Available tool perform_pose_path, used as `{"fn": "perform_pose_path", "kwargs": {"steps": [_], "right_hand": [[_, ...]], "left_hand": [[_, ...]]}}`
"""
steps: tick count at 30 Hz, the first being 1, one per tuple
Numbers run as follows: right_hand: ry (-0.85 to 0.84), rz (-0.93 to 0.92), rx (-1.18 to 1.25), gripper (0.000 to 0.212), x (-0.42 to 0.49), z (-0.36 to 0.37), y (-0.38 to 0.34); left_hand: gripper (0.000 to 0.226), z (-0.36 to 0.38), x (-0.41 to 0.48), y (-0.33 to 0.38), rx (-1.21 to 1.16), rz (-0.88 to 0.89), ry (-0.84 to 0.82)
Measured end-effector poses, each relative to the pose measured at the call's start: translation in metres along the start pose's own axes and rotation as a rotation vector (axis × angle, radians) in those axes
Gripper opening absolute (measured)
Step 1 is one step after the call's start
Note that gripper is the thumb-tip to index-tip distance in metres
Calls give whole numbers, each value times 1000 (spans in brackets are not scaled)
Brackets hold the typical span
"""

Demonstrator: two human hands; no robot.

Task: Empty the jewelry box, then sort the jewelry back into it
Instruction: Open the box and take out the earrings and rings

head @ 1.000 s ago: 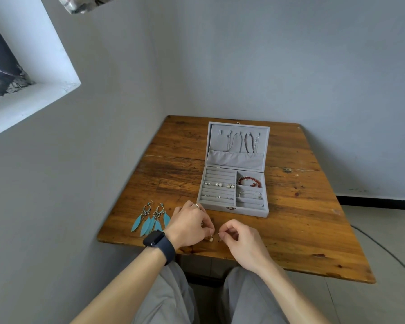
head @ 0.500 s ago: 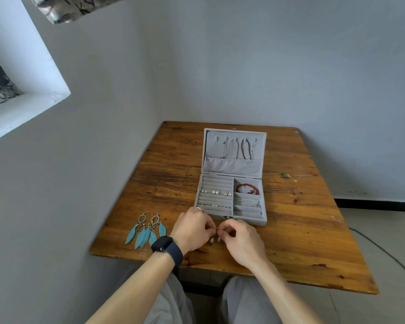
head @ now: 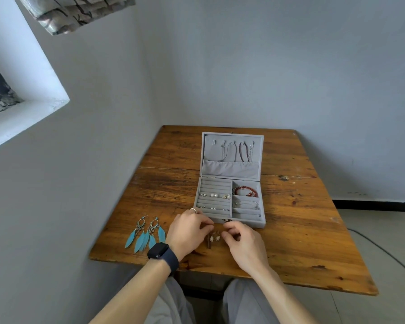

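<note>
The grey jewelry box stands open on the wooden table, its lid upright with necklaces hanging inside. Stud earrings sit in its ring rows, and a red bead bracelet and a silver bracelet lie in the right compartments. A pair of small pearl drop earrings lies on the table just in front of the box. My left hand, wearing a ring and a dark watch, and my right hand flank them with curled fingers. Whether the fingertips grip the hooks is unclear.
Two turquoise feather earrings lie on the table left of my left hand, near the front left corner. A wall runs along the table's left and far edges. A cable crosses the floor at right.
My view has tilted down and closer. The pearl earrings pinched between both hands earlier now rest on the table between my fingertips, and my hands have drawn slightly apart.
</note>
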State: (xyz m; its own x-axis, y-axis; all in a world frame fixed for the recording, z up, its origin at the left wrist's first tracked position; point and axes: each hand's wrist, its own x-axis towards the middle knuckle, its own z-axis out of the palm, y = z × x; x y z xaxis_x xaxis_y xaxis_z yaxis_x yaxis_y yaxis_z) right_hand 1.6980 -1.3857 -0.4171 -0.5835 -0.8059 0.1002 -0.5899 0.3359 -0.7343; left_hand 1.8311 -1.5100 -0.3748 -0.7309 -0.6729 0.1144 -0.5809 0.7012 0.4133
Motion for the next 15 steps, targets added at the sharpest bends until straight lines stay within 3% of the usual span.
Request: {"fn": "perform_pose_path", "kwargs": {"steps": [15], "right_hand": [[131, -204, -181, 23, -29, 22, 6]], "left_hand": [[24, 22, -54, 2, 231, 149, 146]]}}
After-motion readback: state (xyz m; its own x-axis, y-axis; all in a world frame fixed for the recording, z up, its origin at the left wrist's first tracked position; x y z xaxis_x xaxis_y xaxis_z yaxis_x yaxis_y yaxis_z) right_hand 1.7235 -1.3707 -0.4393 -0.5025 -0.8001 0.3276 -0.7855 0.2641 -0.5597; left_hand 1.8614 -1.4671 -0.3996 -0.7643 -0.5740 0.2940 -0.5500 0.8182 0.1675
